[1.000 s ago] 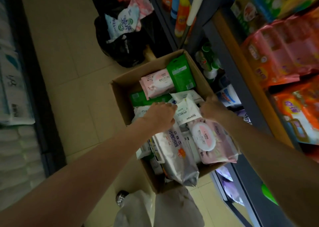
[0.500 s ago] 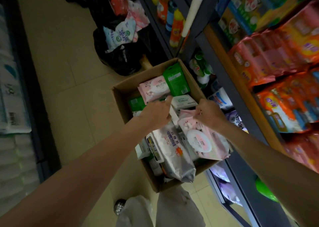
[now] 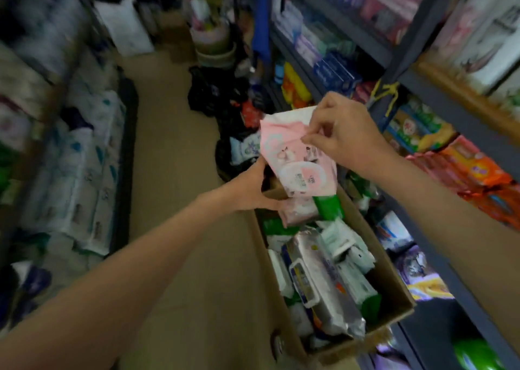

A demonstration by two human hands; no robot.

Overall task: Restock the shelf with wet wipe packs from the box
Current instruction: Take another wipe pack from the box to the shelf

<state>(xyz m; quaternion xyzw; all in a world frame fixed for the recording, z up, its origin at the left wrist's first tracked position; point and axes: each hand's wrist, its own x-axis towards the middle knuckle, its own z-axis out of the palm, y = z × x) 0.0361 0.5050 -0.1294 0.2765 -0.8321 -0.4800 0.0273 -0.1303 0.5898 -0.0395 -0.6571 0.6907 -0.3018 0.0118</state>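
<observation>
pink pack [image 3: 292, 155] above box [image 3: 394, 274], long way up-down | right hand [image 3: 343, 130] pinches top, left hand [image 3: 253, 189] holds bottom | shelf [image 3: 455, 93] nearer right hand

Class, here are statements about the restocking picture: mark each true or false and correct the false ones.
1. The right hand pinches the top of a pink wipe pack. True.
2. The pink pack lies flat inside the cardboard box. False: it is held up above the box's far end.
3. The left hand touches the pack's lower edge. True.
4. The box is empty. False: many packs remain, including a silver pack.
</observation>
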